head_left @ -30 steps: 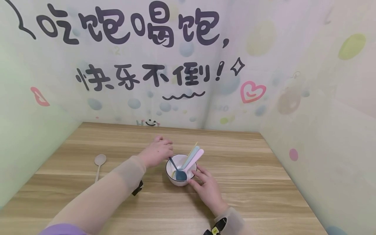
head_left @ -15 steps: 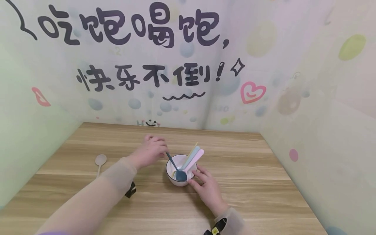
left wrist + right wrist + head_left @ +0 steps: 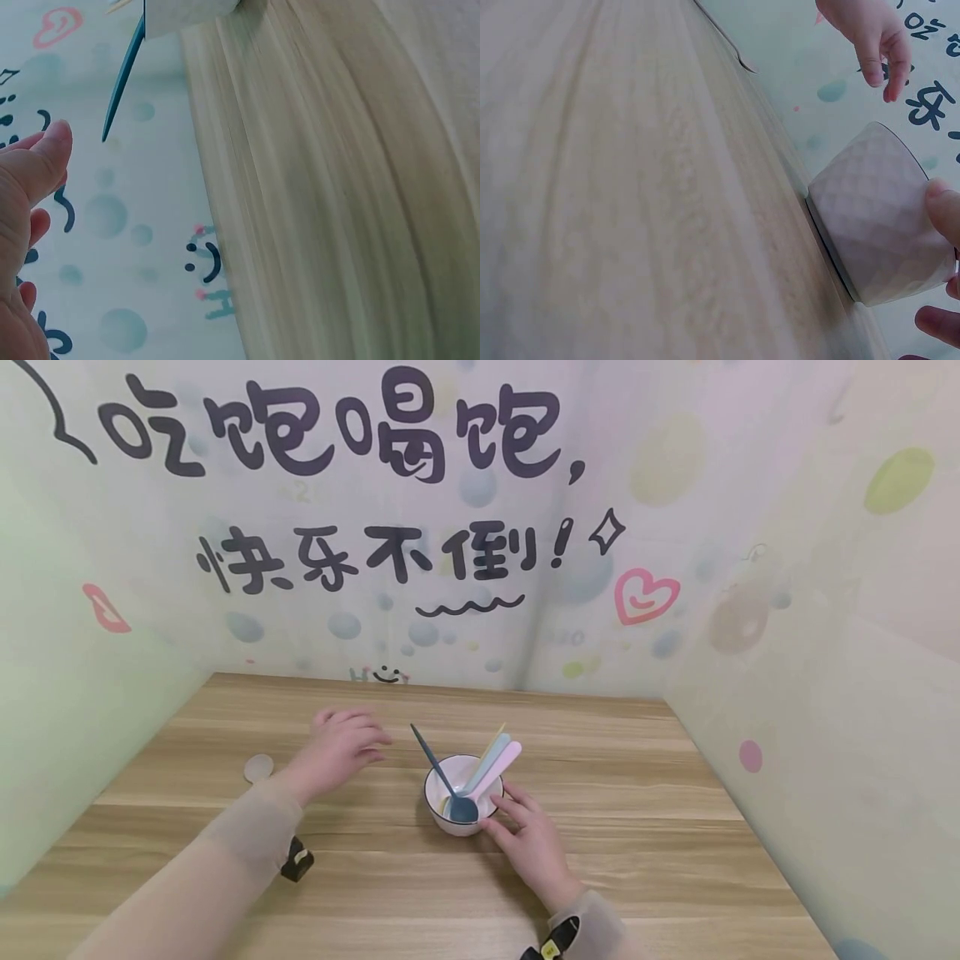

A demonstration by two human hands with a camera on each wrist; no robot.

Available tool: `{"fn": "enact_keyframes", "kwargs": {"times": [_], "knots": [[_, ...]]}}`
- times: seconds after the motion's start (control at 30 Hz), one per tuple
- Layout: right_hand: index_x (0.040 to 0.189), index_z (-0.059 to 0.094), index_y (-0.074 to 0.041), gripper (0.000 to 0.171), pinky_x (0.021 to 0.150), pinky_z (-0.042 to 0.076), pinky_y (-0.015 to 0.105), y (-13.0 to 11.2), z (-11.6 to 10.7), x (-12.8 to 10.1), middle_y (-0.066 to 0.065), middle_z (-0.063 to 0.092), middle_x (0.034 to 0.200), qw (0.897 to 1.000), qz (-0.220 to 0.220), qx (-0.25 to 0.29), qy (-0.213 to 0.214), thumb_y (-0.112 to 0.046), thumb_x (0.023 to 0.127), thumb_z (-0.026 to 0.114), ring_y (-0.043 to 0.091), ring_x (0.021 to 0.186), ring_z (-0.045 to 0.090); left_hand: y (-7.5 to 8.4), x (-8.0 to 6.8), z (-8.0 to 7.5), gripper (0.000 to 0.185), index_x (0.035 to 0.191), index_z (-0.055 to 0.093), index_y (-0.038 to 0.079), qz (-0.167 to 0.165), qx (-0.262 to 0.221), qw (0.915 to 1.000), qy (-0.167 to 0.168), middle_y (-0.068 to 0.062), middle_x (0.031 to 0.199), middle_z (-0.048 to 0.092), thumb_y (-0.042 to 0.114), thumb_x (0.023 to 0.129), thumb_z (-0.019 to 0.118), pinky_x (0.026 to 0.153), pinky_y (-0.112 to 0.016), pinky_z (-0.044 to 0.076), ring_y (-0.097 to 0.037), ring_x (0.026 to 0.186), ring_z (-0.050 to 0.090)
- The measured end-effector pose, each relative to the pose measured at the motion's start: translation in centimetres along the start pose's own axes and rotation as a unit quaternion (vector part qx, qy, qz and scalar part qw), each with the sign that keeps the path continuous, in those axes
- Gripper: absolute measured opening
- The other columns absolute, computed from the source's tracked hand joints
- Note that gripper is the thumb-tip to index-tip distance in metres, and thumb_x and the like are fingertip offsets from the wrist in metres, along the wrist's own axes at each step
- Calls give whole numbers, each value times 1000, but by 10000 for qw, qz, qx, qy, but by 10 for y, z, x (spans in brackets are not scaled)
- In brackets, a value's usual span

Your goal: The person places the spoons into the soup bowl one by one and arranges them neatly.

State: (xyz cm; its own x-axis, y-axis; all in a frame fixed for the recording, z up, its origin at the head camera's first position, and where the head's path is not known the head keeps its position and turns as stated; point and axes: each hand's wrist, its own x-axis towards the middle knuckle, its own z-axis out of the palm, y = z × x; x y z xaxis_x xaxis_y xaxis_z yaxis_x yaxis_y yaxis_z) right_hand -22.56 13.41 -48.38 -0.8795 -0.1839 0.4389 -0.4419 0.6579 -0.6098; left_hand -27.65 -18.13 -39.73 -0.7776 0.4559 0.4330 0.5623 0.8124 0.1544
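A white bowl (image 3: 450,829) with a dark rim stands on the table in the head view. Leaning in it are a dark blue spoon (image 3: 462,810), a light blue handle (image 3: 489,758), a pink handle (image 3: 508,755) and a thin yellow handle (image 3: 502,728). My right hand (image 3: 531,847) holds the bowl's near right side, thumb at the rim; the right wrist view shows the bowl's faceted wall (image 3: 877,217). Left of the bowl, my left hand (image 3: 341,752) is in the air with nothing in its fingers, apart from the dark blue spoon's handle (image 3: 124,79).
A beige spoon (image 3: 258,767) lies on the wooden table (image 3: 675,860) at the left, its handle hidden behind the left forearm. Printed walls enclose the table at the back (image 3: 480,652) and on both sides.
My left hand has let go of the dark blue spoon's handle and moved left, away from the bowl. The spoon stays leaning in the bowl. My right hand has not visibly moved.
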Motion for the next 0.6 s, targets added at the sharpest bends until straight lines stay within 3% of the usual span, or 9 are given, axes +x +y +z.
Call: {"fn": "enact_keyframes", "kwargs": {"times": [0.27,0.6], "knots": [[115,71,-9,41,95,48,47,1,-1,0,13,57,133,10000,-33,-39,-13,-31,81,77,32,119,56,-15,-24,-8,22,107,72,16,-802,-247,9965,-51,-8,117,67,24,86,72,98,-63,23,-35,118,50],[115,71,-10,41,96,47,48,0,-1,0,11,57,134,10000,21,3,-24,-32,81,77,32,120,56,-36,-55,-18,26,105,73,13,-1461,-456,9868,531,-15,116,66,24,82,76,90,-66,25,-40,111,54]]}}
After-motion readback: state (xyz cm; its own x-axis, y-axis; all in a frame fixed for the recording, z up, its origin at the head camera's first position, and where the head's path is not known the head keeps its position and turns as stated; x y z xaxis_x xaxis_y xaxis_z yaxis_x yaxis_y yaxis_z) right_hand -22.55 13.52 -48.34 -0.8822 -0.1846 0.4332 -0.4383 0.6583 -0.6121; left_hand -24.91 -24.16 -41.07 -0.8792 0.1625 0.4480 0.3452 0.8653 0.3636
